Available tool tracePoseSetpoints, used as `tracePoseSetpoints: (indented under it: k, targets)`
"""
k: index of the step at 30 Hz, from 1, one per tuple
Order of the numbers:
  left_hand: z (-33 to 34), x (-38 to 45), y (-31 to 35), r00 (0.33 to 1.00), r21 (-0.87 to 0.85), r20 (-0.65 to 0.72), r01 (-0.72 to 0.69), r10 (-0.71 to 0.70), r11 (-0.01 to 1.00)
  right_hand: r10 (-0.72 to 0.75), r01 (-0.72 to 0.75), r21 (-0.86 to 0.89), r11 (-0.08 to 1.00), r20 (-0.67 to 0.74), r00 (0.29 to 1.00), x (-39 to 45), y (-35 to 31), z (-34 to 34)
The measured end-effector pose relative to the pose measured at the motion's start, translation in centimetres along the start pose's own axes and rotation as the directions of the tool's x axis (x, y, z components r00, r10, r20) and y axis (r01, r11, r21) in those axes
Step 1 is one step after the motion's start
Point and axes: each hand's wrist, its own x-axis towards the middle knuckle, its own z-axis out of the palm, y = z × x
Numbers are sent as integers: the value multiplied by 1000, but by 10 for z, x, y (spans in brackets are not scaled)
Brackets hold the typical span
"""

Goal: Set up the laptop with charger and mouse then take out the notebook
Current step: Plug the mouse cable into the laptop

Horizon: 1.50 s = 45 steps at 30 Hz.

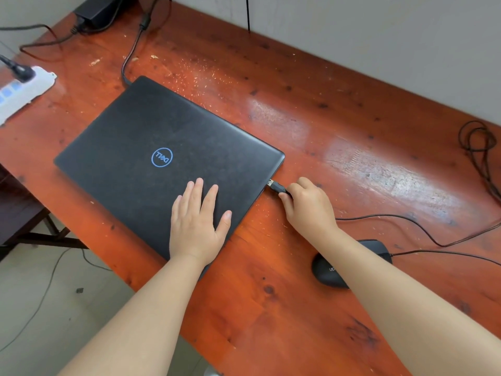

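My left hand [199, 226] lies flat, fingers spread, on the closed laptop [162, 156] on the tabletop [311, 126]. My right hand [309, 204] has its grip pinching the plug [276, 186] at the laptop's side; the mouse [329, 270] sits near.

The right forearm is covering the middle of the mouse [329, 270], so the logo is not readable. Left of the laptop [162, 158], the power strip [24, 90] is running out of frame. Behind the laptop, the charger brick [100, 8] is getting cut at the top edge. Can't tell if the USB plug [276, 185] is touching the port.
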Motion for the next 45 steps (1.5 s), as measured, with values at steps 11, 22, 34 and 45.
tracePoseSetpoints:
  k: [11,22,34,45]
  targets:
    - [-2,-1,4,1000,34,7,0,0,999,-76,75,-17,997,-91,993,5,-9,0]
    - [1,0,0,1000,24,6,-11,10,1000,-13,32,-95,995,189,982,-21,11,-58]
    - [-7,-20,14,1000,56,-3,-31,31,998,-84,357,-350,866,603,794,-86,32,-70]
    - [-38,-82,-55,993,53,117,-18,12,998,-353,607,-193,771,664,659,-109,-41,-27]
